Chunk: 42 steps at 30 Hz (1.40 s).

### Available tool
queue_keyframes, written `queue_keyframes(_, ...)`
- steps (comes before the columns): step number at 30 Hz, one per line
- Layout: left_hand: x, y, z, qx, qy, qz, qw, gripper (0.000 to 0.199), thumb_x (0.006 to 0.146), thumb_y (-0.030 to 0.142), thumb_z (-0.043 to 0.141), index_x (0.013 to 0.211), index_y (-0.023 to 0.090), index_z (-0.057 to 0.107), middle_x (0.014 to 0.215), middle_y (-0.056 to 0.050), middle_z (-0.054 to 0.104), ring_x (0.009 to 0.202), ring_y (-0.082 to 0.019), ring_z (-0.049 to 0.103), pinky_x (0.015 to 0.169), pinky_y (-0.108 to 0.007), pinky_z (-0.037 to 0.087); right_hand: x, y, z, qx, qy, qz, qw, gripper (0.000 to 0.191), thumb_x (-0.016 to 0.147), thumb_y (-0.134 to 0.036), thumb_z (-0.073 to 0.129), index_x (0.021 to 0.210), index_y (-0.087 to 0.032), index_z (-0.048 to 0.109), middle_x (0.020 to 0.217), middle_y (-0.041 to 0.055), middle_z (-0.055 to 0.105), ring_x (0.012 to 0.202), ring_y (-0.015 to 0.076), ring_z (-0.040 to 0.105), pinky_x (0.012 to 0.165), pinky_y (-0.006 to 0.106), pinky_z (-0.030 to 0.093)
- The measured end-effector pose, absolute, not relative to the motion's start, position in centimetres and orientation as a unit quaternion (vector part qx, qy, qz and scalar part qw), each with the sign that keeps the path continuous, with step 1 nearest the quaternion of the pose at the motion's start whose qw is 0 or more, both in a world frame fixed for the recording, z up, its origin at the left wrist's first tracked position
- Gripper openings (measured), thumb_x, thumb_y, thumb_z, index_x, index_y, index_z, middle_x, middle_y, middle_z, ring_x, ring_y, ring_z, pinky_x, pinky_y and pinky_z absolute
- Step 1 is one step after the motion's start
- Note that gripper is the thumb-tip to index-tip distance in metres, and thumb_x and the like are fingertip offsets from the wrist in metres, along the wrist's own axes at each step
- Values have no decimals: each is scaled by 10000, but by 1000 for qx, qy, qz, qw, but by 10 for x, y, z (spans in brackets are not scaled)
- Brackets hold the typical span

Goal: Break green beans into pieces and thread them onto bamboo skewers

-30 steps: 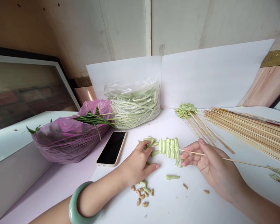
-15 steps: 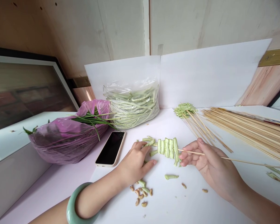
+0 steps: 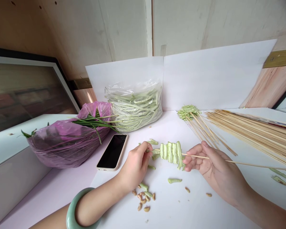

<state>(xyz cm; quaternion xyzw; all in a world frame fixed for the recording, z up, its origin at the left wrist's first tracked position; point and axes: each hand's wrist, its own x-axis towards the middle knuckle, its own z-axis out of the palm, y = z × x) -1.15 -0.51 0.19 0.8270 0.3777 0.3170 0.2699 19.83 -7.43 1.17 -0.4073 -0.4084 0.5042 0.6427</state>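
Several green bean pieces [image 3: 173, 152] are threaded side by side on a thin wooden skewer [image 3: 248, 164]. My right hand [image 3: 212, 165] holds this skewer just right of the pieces, its fingers curled around it and the long end reaching right. At the skewer's left end, my left hand [image 3: 138, 163] has its thumb and fingers pinched together; what is between them is mostly hidden. Loose bean pieces [image 3: 153, 142] lie beside the left fingertips, and another piece [image 3: 174, 180] lies below the skewer. Brown seeds [image 3: 146, 209] are scattered nearer the front.
A black-screened phone [image 3: 112, 152] lies left of my left hand, near a purple bag [image 3: 69, 143] of green stalks. Behind stands a clear bag [image 3: 138, 108] of long beans. Finished bean skewers [image 3: 188, 112] and a pile of bare skewers [image 3: 250, 132] lie at the back right.
My left hand has closed from spread fingers into a pinch and lifted slightly at the skewer's left end. The right hand and the threaded pieces have barely moved.
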Motion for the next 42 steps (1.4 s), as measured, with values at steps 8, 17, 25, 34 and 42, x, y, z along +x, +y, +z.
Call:
queue_keyframes(8, -7, 1, -2, 683, 371, 407, 480, 156, 798, 292, 614, 854, 177, 524, 724, 18, 523, 665, -122, 495, 563, -228, 377, 199, -72, 10, -404, -404, 504, 647, 371, 807, -493, 600, 653, -193, 754, 592, 95, 712, 571, 212, 665, 535, 311, 565)
queue_keyframes(17, -2, -1, -1, 483, 325, 444, 681, 297, 587, 226, 828, 718, 153, 572, 619, 37, 597, 588, -83, 536, 599, -206, 416, 202, -74, 9, -406, -385, 498, 662, 354, 798, -473, 621, 659, -177, 758, 581, 100, 714, 527, 195, 653, 531, 301, 562)
queue_keyframes(25, -4, -6, 3, 422, 294, 425, 745, 269, 562, 89, 833, 690, 137, 601, 727, -14, 685, 680, -91, 609, 659, -174, 443, 200, -72, 3, -400, -418, 499, 645, 379, 797, -506, 621, 683, -165, 742, 610, 96, 722, 539, 183, 669, 543, 277, 561)
queue_keyframes(34, -4, -3, 0, 396, 292, 419, 763, 213, 665, 171, 787, 588, 123, 594, 704, -19, 649, 658, -80, 596, 674, -166, 486, 201, -73, 2, -387, -432, 510, 635, 384, 820, -509, 598, 687, -178, 740, 609, 81, 720, 555, 179, 684, 556, 264, 562)
queue_keyframes(42, -6, -2, -2, 404, 301, 424, 753, 206, 653, 97, 783, 767, 153, 621, 646, 17, 642, 660, -88, 624, 647, -160, 484, 201, -73, 2, -379, -441, 503, 639, 369, 824, -488, 606, 677, -177, 742, 614, 71, 716, 552, 182, 686, 543, 270, 570)
